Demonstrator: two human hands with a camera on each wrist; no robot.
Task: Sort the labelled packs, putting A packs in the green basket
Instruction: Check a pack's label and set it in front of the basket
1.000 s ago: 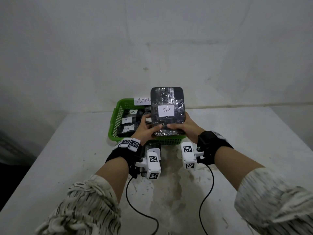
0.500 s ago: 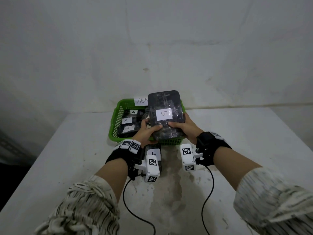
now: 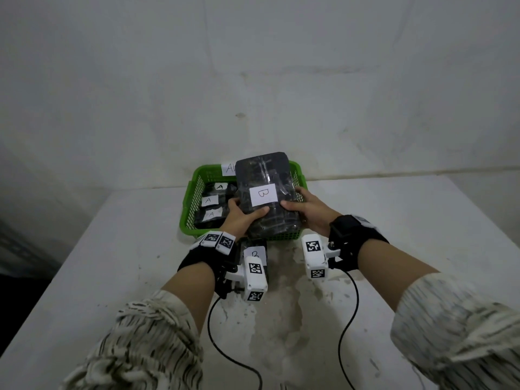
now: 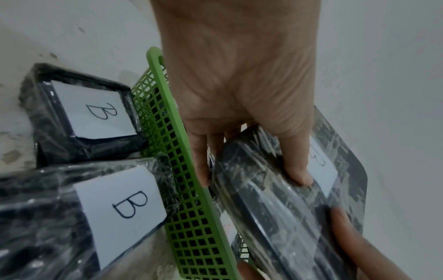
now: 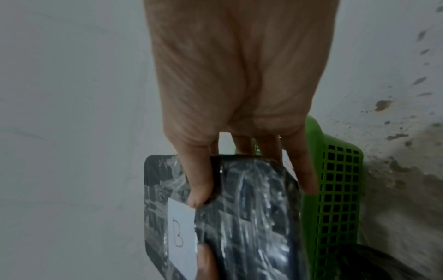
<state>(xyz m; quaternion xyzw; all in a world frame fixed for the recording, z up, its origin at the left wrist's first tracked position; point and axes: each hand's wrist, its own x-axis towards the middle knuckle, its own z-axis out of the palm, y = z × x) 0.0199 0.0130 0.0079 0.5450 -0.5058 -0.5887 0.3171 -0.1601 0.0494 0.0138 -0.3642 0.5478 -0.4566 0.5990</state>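
At the left of the head view, the green basket [image 3: 188,209] stands on the counter [image 3: 394,220] with three A packs [image 3: 209,200] inside. In the centre, the left hand [image 3: 239,218] grips the left edge of a B pack [image 3: 264,192], thumb on top, fingers under. The pack is above the basket, tilted up. The right hand [image 3: 309,211] grips its right edge in the same way. Lower centre, two more B packs [image 4: 91,117] lie on the counter just beside the basket wall. The risk, I think: the shiny wrap may slip, and the pack would drop among the A packs, in the wrong place.
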